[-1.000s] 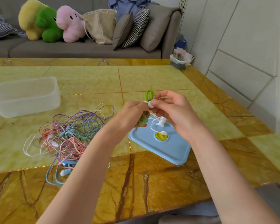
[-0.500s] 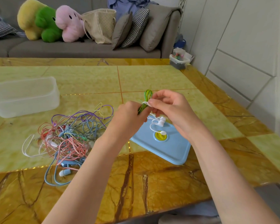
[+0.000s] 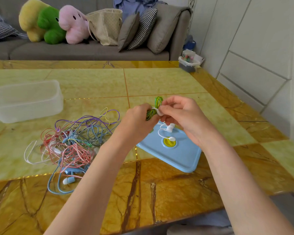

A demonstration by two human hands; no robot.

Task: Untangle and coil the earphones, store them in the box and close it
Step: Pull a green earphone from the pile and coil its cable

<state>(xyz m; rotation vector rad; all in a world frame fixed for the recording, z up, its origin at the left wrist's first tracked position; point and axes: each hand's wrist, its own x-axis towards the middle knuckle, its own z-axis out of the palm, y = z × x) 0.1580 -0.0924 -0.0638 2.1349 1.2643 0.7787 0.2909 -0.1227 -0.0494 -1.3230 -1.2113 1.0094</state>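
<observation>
My left hand (image 3: 137, 122) grips a coiled bundle of green earphones (image 3: 155, 106) above the table. My right hand (image 3: 182, 116) pinches a white band wrapped around the middle of that bundle; white earbuds (image 3: 169, 128) dangle below on a thin white cord. A tangled heap of earphones (image 3: 75, 138) in red, blue, purple, yellow and white lies on the table to the left. The clear plastic box (image 3: 25, 100) stands open at the far left. Its light blue lid (image 3: 175, 153) with a yellow round centre lies flat under my hands.
The table (image 3: 143, 192) has a yellow and brown marble top; its near edge runs under my forearms. Behind it stands a grey sofa (image 3: 92, 50) with plush toys, a bag and cushions. A small container (image 3: 187, 61) sits past the far right corner.
Both hands have shifted slightly with the green bundle, and the white band now sits wound around its middle. The heap, box and lid have not moved.
</observation>
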